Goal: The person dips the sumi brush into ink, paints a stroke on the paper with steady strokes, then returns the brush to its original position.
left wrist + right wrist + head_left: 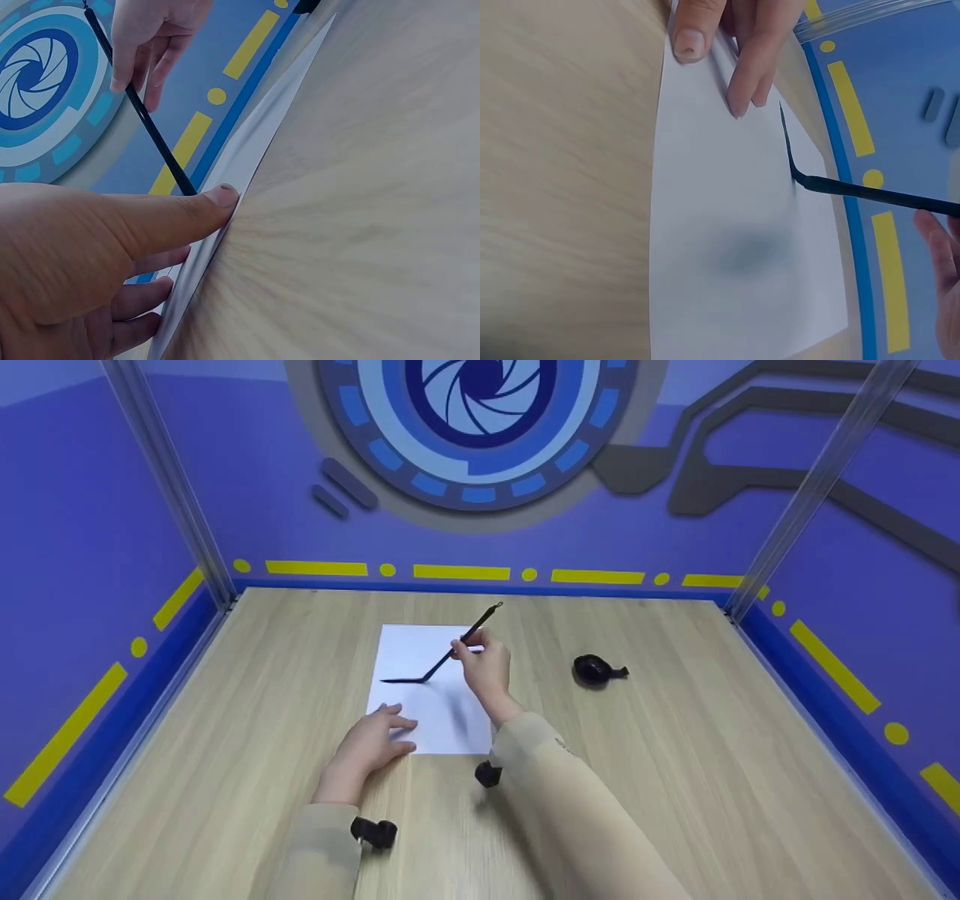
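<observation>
Working at the table (675, 780), we have paper (431, 701) centre-left; our left hand (371, 742), fingers extended, rests on its near-left corner, presumably to steady it, while our right hand (489, 666) pinches a slanted brush (481, 621), likely for control, at the right end of a dark stroke (401, 681).

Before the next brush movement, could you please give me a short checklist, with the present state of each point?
1. Brush held by the right hand: ok, pinched by the shaft.
2. Brush tip at the paper: ok, it meets the right end of the black stroke.
3. Left hand steadying the paper: ok, it rests at the lower left part, away from the stroke.
4. Right sleeve off the paper: cannot tell; it overlaps the edge in the head view.
5. Black round object apart from the paper: ok, on the table to its right.
6. Enough ink on the brush: cannot tell.
</observation>
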Available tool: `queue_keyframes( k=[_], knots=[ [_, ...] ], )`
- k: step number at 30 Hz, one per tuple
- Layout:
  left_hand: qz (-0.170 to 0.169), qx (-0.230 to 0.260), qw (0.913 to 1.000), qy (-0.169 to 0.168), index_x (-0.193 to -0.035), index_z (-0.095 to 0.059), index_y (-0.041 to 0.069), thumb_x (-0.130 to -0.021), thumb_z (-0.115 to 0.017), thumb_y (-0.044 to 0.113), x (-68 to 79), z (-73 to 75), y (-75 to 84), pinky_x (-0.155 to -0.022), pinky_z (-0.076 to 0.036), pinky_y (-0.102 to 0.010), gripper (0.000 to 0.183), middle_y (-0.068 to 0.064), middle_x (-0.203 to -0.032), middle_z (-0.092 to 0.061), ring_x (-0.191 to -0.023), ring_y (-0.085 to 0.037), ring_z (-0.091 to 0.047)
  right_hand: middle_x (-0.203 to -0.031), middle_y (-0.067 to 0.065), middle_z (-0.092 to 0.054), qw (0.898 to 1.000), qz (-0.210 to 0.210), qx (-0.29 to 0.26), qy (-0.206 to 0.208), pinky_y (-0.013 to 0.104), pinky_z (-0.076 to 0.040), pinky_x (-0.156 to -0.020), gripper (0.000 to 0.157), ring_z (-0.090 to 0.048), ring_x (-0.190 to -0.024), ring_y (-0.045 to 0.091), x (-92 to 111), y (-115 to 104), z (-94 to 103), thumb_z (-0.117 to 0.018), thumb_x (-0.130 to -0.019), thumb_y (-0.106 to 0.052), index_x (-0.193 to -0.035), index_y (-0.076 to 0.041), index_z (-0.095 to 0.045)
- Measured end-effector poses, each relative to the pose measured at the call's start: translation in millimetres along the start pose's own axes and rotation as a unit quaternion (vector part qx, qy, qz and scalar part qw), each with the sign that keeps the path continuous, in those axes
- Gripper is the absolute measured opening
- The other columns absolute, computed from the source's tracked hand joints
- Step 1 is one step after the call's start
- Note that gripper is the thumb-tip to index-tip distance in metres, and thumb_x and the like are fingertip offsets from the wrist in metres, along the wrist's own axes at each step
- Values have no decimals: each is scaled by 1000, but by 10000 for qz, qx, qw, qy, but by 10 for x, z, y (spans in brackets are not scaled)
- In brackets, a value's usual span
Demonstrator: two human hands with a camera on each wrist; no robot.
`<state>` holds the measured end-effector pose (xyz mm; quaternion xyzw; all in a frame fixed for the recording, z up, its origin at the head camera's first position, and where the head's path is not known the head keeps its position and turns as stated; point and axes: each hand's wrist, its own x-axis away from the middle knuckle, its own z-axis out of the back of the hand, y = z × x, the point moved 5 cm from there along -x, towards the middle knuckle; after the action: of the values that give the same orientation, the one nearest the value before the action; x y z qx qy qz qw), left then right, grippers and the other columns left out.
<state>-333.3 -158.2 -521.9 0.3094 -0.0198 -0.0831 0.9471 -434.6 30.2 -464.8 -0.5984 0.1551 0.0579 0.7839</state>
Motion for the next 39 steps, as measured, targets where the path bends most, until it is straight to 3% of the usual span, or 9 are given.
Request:
queue_keyframes(
  k=[9,16,25,39],
  knots=[
    [53,63,10000,-30,-127,-73,8,-91,-77,16,15,-1,3,-125,-33,-54,37,-18,-156,-51,-152,-41,-37,-94,16,-75,10000,6,-79,7,23,-61,-68,10,-80,-82,27,-7,7,74,-73,-94,-6,-94,0,-65],
    [102,92,9999,-30,-127,-73,9,-91,-77,16,17,-7,-5,-125,-33,-54,37,-18,-157,-50,-153,-40,-36,-93,15,-74,9999,13,-82,68,16,-53,-59,9,-80,-80,27,-15,36,127,-73,-94,-5,-93,-1,-65],
    [195,170,9996,-71,-129,-72,10,-92,-77,17,22,-20,-11,-126,-32,-53,38,-16,-158,-49,-154,-38,-35,-95,16,-75,10000,0,-24,50,20,-59,-67,10,-80,-83,28,-26,42,189,-73,-93,-6,-95,0,-65],
    [222,126,9997,-62,-130,-72,10,-93,-76,17,22,-12,-9,-127,-31,-53,39,-16,-159,-48,-154,-39,-34,-96,14,-74,9999,-143,17,-47,21,-57,-68,9,-80,-84,24,-59,67,286,-72,-94,-7,-97,-1,-66]
  ],
)
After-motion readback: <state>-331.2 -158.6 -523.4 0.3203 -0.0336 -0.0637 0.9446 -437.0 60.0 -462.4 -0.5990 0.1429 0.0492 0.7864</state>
